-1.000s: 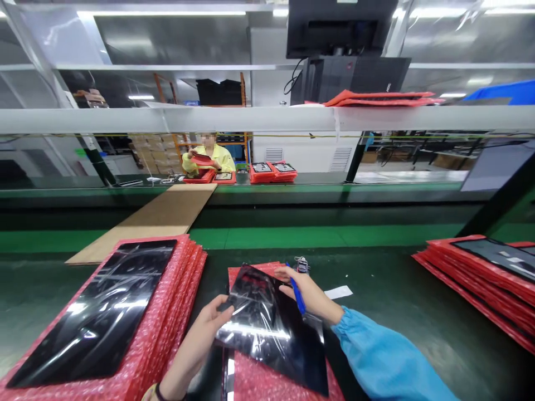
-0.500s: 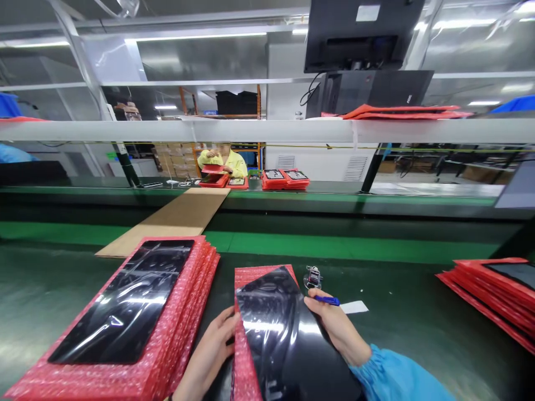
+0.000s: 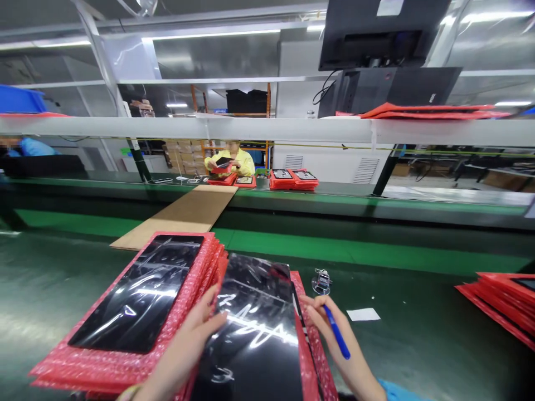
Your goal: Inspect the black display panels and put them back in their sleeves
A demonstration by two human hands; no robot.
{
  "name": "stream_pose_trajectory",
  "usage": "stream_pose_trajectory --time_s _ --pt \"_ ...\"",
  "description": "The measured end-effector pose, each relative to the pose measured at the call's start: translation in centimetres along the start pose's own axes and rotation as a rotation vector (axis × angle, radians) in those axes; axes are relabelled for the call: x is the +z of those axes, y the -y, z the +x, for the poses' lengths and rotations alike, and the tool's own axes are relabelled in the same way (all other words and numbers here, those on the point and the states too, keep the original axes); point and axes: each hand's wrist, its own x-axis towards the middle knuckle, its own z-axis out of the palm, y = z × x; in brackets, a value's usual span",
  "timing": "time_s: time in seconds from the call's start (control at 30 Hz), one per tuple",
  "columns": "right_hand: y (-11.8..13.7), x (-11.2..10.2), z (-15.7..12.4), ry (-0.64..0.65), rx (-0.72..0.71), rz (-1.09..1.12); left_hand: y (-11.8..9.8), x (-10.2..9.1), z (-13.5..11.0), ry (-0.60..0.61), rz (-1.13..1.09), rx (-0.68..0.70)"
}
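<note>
A glossy black screen panel tilts in front of me over red bubble-wrap bags. My left hand grips its left edge, thumb on the glossy face. My right hand holds a blue pen between its fingers. Its fingertips are at the edge of the red bubble-wrap bag just right of the panel. Between panel and bag shows a dark edge with white marks, mostly hidden. Left of my hands, another black panel lies on a stack of red bubble-wrap bags.
A small round clear-and-metal object and a white paper slip lie right of the bags. More red bags are stacked far right. Cardboard spans the green gap. Across it, a person in yellow handles a dark panel.
The panel has swung straighter and moved left, with my left hand now on its edge. My right hand has come off the panel's edge, and the pen has turned downward. The view has shifted left.
</note>
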Motion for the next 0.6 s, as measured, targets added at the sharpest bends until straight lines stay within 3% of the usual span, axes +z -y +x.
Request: stream_pose_trajectory --time_s 0.13,0.23,0.37,0.6 --pt "0.6 -2.9 1.7 -0.049 -0.279 -0.375 -7.0 -6.4 0.1 -0.071 -0.063 0.010" --pt "-0.9 -5.3 3.5 -0.167 -0.444 -0.621 -9.6 -11.0 1.6 -0.189 -0.058 0.092" --pt "-3.1 -7.2 5.5 -0.190 -0.553 -0.760 -9.1 -15.0 4.5 -0.245 0.070 0.108" --pt "-4.5 -8.0 6.9 -0.108 -0.634 -0.973 -8.4 -18.7 8.2 -0.293 0.285 0.022"
